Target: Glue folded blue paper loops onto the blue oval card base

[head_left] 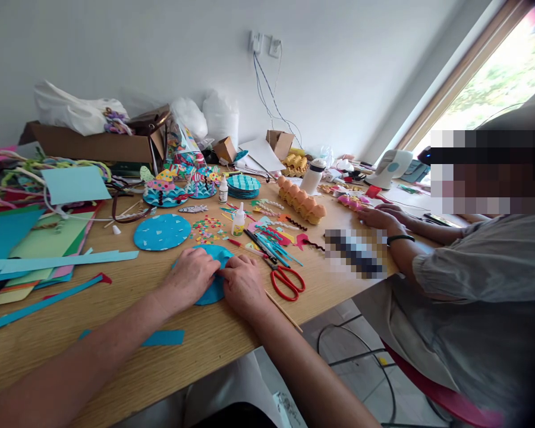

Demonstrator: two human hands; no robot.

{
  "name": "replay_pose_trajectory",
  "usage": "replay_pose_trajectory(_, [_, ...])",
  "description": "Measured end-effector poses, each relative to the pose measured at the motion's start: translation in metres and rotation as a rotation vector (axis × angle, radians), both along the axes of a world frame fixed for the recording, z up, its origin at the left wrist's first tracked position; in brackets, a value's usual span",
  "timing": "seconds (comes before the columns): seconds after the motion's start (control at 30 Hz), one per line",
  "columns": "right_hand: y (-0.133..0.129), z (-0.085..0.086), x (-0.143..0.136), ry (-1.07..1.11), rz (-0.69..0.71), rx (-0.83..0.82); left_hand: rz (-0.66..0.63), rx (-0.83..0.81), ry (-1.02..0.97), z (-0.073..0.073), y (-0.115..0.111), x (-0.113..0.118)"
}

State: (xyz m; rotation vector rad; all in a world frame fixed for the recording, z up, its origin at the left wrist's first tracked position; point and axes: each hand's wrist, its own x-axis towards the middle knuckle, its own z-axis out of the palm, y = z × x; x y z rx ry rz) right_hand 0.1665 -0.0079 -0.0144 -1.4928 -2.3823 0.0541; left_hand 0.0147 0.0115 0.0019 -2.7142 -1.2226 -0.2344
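A round blue paper disc (211,294) lies on the wooden table close in front of me. My left hand (196,273) rests over its upper left part, fingers bent and drawn together. Against its right side, my right hand (245,282) has curled fingers, and the fingertips of both hands nearly meet on the blue paper. What lies right under the fingertips is hidden. Another blue disc (161,232), dotted with pale paper bits, lies beyond my left hand. Red-handled scissors (288,282) lie just right of my right hand.
A glue bottle (238,221) stands behind the disc, near colourful paper dots (208,229). Blue strips (163,338) and stacked coloured paper (49,238) lie left. Finished fish decorations (164,187) and an egg carton (301,200) stand farther back. A co-worker (463,261) sits at right.
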Motion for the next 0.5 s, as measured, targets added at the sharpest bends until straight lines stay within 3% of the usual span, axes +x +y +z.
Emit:
replay_pose_trajectory(0.27, [0.0007, -0.0012, -0.0007, -0.013, 0.004, -0.015, 0.012, -0.007, -0.005, -0.0009, 0.0014, 0.0002])
replay_pose_trajectory(0.5, [0.0062, -0.0057, 0.0033, 0.177, -0.051, -0.02, 0.026, -0.009, -0.026, -0.0048, 0.0021, -0.0011])
